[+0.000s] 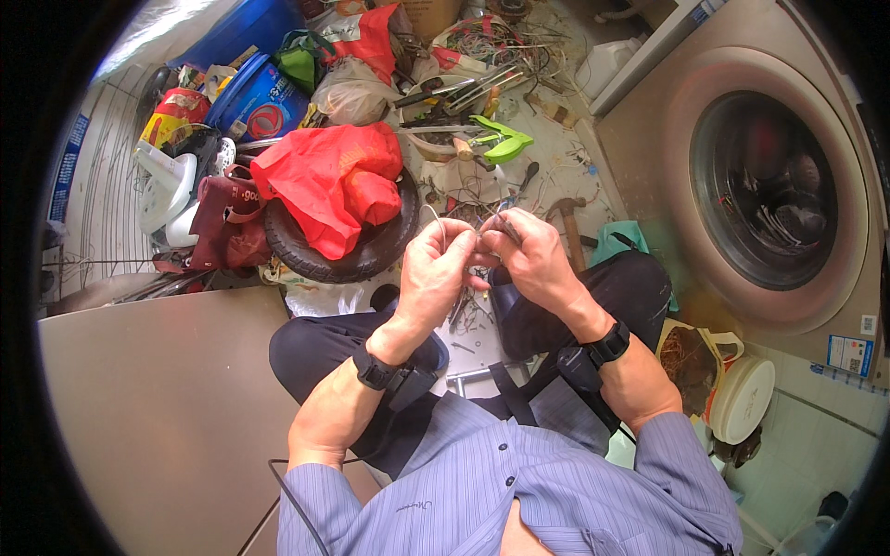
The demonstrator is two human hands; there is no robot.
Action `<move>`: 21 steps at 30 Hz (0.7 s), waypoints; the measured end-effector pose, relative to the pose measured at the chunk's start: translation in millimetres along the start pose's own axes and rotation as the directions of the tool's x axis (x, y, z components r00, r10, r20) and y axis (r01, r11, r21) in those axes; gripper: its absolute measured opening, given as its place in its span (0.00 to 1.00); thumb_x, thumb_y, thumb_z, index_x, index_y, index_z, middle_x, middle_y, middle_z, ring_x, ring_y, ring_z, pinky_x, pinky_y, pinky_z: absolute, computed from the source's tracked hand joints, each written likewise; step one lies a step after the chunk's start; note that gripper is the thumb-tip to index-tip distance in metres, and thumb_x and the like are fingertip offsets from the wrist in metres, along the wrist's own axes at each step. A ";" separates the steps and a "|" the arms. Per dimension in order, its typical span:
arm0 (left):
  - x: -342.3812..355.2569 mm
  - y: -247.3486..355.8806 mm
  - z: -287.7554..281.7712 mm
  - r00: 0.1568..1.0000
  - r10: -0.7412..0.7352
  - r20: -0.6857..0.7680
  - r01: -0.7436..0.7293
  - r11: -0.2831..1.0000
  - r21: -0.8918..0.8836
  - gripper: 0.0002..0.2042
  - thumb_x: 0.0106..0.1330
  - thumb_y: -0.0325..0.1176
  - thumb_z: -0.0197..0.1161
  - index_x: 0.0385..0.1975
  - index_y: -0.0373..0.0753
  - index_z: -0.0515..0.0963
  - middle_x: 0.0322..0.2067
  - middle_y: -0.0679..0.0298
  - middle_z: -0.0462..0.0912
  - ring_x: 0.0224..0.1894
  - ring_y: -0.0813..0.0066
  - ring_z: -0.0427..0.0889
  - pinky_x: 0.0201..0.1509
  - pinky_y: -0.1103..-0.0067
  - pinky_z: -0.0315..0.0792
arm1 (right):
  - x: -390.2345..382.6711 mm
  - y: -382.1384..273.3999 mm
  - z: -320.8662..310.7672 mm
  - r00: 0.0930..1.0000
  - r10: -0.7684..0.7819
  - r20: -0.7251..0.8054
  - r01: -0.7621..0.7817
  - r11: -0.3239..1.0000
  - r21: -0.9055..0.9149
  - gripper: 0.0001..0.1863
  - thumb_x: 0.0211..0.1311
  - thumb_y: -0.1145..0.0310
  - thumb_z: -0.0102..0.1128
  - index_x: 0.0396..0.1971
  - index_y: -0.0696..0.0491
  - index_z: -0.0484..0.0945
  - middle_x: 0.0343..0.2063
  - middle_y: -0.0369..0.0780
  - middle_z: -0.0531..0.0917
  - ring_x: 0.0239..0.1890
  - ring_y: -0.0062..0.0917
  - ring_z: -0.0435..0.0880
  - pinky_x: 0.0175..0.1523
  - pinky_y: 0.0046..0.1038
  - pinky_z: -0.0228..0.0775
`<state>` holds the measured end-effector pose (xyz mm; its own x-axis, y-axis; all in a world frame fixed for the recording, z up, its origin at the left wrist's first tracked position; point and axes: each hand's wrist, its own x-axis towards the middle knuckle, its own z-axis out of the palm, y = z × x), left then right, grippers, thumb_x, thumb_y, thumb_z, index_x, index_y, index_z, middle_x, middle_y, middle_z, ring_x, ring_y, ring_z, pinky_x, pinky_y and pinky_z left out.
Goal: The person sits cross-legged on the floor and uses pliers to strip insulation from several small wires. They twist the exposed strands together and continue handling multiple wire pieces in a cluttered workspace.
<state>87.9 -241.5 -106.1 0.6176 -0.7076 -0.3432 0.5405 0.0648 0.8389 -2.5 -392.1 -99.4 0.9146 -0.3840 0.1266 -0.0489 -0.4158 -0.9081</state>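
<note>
Both my hands meet in front of me, between my knees, fingertips almost touching. My left hand (434, 273) is closed in a pinch on a thin pale wire (435, 215), which curves up in a loop above the fingers. Closed as well, my right hand (531, 258) pinches at the same spot, with a thin dark wire-like piece (505, 225) showing at its fingers. Where the pieces meet, my fingers hide them. On the floor just beyond lies a hammer (569, 222), to the right of my right hand.
A red bag (334, 181) lies over a black tyre (287, 255) at left. Farther off are green-handled clippers (505, 141), a blue bucket (264, 97) and tangled wires (487, 42). A front-loading washing machine (667, 176) stands at right, near a white-lidded tub (744, 398).
</note>
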 end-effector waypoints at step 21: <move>2.7 2.0 -2.4 1.000 -0.001 -0.017 0.001 0.999 0.048 0.08 0.77 0.31 0.56 0.45 0.33 0.74 0.39 0.55 0.85 0.38 0.70 0.89 0.29 0.79 0.85 | 1.5 2.8 -5.3 0.999 0.018 -0.030 -0.019 1.000 -0.006 0.05 0.67 0.74 0.60 0.38 0.60 0.78 0.30 0.42 0.80 0.30 0.25 0.79 0.37 0.27 0.71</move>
<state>92.1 -241.6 -106.4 0.6271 -0.6954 -0.3510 0.5132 0.0298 0.8578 -3.4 -398.2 -99.6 0.9013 -0.4158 0.1216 -0.0683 -0.4135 -0.9079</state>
